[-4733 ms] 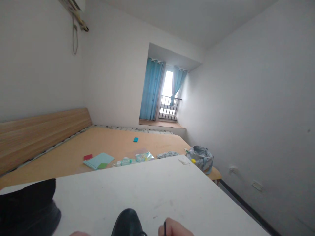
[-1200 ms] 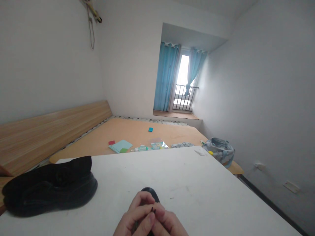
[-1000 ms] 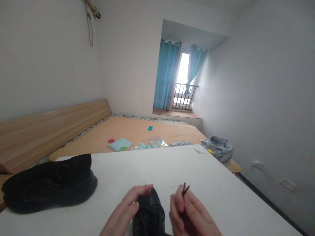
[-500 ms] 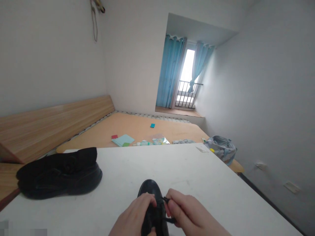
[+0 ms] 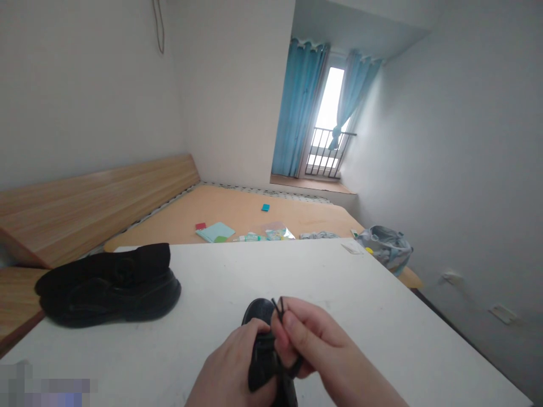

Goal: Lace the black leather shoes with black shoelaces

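The person's two hands are meeting over a small black leather lace-up shoe (image 5: 263, 339) that is lying on the white desk (image 5: 339, 294) right at the near edge, its rounded toe pointing away from the camera. The left hand (image 5: 231, 370) is curling around the shoe's left side, fingers closed against the upper and holding it steady. The right hand (image 5: 316, 350) is closing its thumb and forefinger on the thin black shoelace (image 5: 278, 308), whose two stiff tips are sticking up just above the fingertips.

Judging from how things lie, the lacing appears to be partly under way: dark lace is showing across the top of the shoe between the hands, but the ends are not yet tied, since they are standing free in the pinch. How many eyelets are filled cannot be told, because the hands are covering most of the upper.

Well apart on the left of the desk, a larger black chunky-soled shoe (image 5: 110, 285) is lying on its side, untouched, its opening facing the back wall. Beyond the desk a bare wooden bed platform (image 5: 178, 226) is carrying a pale green booklet (image 5: 216, 232), a small blue square (image 5: 265, 207) and some packets, and a grey-blue cloth bag (image 5: 386, 249) is sitting at its right corner near the blue curtains (image 5: 299, 107).
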Available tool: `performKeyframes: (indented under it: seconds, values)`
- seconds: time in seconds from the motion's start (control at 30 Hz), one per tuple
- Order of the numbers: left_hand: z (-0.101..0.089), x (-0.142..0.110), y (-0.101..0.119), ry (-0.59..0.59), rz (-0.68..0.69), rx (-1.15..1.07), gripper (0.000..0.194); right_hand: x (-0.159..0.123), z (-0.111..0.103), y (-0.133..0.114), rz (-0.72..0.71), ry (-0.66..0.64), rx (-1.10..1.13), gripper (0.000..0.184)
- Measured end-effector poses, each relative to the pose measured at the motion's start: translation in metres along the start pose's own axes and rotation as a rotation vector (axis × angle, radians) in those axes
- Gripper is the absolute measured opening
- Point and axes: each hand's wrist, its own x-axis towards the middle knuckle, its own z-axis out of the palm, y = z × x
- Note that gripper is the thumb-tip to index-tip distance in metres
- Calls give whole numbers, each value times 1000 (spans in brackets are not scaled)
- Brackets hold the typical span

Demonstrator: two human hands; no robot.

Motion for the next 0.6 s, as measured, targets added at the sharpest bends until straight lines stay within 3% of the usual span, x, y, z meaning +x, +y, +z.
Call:
performKeyframes:
  seconds: [0.17,0.23,0.33,0.5,0.6]
  values:
    - [-6,-6,-6,-34,-48,-45,43,11,-22,12,-64,221,192,41]
    - [-6,-8,-9,-1,-53,-127,33,18,-26,12,-119,303,169,38]
    - [-4,-8,-12,68,21,-174,6,24,-24,7,-123,292,140,33]
    - [0,-10,-11,114,196,-136,22,23,-12,-1,-85,199,61,32]
    - [2,-11,-11,97,217,-230,14,23,-13,-2,-85,234,-66,29]
